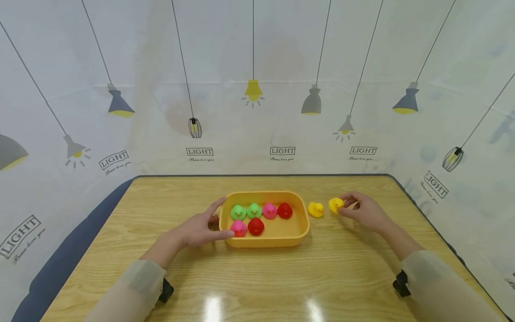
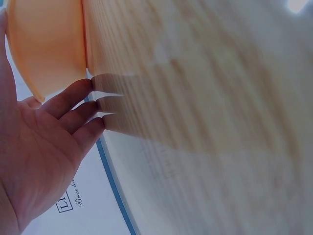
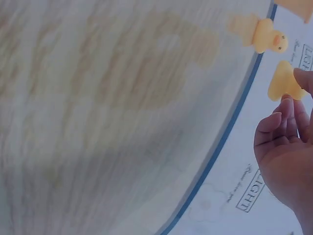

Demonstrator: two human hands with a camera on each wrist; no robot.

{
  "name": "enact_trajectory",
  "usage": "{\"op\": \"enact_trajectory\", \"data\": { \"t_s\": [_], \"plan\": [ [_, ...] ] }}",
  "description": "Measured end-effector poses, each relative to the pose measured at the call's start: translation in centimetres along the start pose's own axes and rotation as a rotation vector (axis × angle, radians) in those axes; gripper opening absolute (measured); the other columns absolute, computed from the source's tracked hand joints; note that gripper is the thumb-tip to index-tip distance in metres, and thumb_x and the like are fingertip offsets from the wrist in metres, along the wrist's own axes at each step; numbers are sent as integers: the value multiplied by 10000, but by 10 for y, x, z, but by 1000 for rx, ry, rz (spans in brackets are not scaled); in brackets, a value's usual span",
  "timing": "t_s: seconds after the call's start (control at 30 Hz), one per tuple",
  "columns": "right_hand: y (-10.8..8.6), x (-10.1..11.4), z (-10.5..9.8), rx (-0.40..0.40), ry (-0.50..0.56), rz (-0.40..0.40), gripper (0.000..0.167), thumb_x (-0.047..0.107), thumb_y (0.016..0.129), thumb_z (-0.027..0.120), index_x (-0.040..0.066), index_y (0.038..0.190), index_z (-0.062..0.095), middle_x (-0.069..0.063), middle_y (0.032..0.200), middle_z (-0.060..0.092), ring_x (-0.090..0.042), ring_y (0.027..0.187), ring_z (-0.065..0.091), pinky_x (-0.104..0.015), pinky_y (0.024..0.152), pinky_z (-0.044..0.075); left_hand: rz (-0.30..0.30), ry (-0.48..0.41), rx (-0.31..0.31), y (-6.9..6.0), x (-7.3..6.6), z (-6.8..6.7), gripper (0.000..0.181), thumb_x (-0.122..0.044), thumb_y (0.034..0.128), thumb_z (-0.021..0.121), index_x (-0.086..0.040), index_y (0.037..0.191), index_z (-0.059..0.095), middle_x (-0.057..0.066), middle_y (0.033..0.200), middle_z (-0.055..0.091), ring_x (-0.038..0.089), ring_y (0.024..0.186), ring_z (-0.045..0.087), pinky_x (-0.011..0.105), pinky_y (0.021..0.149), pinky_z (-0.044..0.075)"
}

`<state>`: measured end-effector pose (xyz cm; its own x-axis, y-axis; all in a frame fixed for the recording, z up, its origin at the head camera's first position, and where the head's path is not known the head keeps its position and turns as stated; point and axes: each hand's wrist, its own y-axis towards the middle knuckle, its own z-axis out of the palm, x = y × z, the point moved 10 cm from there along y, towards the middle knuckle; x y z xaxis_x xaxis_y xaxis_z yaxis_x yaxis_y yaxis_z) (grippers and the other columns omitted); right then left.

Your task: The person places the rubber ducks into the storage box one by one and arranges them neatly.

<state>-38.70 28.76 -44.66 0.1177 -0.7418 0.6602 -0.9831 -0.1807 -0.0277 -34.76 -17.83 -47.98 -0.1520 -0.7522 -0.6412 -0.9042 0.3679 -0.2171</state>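
Observation:
A yellow rubber duck (image 1: 335,205) is pinched between the thumb and fingertips of my right hand (image 1: 364,212); the right wrist view shows this duck (image 3: 283,81) slightly above the tabletop. To its left, a second yellow duck (image 1: 315,209) stands on the table beside the yellow plastic box (image 1: 265,242). My left hand (image 1: 200,230) touches the box's left end, thumb across the front rim and index finger at the far corner. In the left wrist view its other fingers extend fairly straight beside the box (image 2: 46,44). Inside sit green ducks (image 1: 254,211), pink ducks (image 1: 269,210) and red ducks (image 1: 256,226).
A wood-grain table (image 1: 281,286) with a dark edge carries everything. Behind it hangs a pale cloth (image 1: 225,53) printed with lamps and lettering. Dark devices (image 1: 401,284) are strapped at both wrists, by the sleeves.

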Motion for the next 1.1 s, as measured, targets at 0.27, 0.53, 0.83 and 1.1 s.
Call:
{"op": "enact_trajectory", "data": {
  "t_s": [0.27, 0.53, 0.83, 1.1],
  "plan": [
    [-8, 43, 3, -23, 35, -114, 451, 316, 1024, 803, 49, 1366, 682, -123, 1173, 693, -178, 804, 540, -254, 616, 466, 6, -1, -2, -1, -1, -1, 1168, -774, 895, 756, -465, 1756, 29, 202, 1651, 551, 476, 1513, 517, 723, 1240, 376],
    [-9, 92, 24, 1, 87, -218, 407, 264, 985, 850, 71, 1319, 721, -127, 1136, 700, -179, 805, 576, -243, 602, 485, 9, 7, -4, 0, 0, -1, 1165, -779, 896, 752, -478, 1752, 22, 190, 1645, 562, 466, 1505, 531, 717, 1236, 385],
    [-5, 127, 51, 47, 106, -284, 353, 191, 963, 868, 58, 1258, 725, -100, 1092, 706, -196, 806, 567, -234, 607, 481, -2, 6, 4, 1, 0, 0, 1166, -785, 890, 751, -492, 1748, 18, 201, 1647, 555, 475, 1518, 515, 723, 1243, 373],
    [2, 145, 75, 83, 101, -311, 359, 223, 954, 872, 63, 1246, 736, -90, 1085, 715, -175, 809, 564, -233, 658, 481, 1, 4, 6, 0, 0, 0, 1166, -780, 894, 752, -483, 1751, 19, 195, 1646, 559, 458, 1501, 536, 711, 1236, 391]
  ]
}}
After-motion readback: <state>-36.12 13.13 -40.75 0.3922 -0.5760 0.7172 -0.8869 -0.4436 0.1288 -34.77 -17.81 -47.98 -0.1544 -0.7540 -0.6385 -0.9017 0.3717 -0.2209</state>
